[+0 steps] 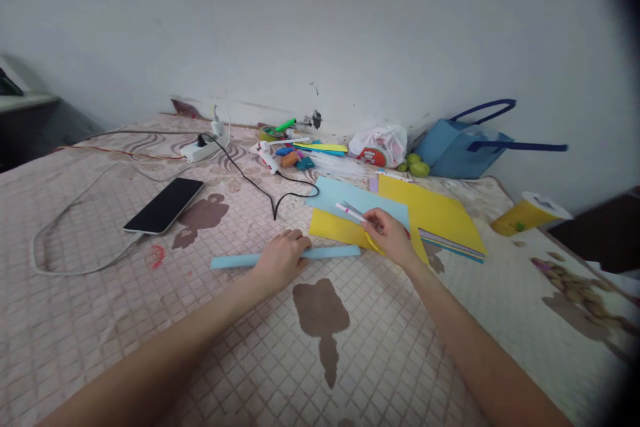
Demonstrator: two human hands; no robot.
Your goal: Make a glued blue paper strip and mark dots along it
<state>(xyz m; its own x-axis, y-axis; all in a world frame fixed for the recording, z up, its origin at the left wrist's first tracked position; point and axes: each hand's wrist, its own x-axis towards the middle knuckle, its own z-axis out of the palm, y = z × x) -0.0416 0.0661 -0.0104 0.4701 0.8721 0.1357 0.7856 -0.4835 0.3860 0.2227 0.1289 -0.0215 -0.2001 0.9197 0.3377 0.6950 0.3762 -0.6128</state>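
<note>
My left hand (283,257), its fingers curled, presses a narrow light blue paper strip (230,261) against the tablecloth. The strip sticks out on both sides of it. In my right hand (387,232) is a white pen (350,212) with a pink band, pointing up and left. A thin grey blade beside the pen looks like part of a pair of scissors; my fingers cover the rest. Below that hand lie a light blue sheet (330,193) and a yellow paper piece (333,227). A stack of coloured sheets topped by yellow paper (435,210) is just to the right.
At left, a tablet (165,205) charges by a white cable. A power strip (200,149) and a glue gun (267,159) with a black cord stand further back. Along the wall are a plastic bag (383,143), green fruit (419,168) and a blue bag (457,150). A yellow roll (525,215) lies right.
</note>
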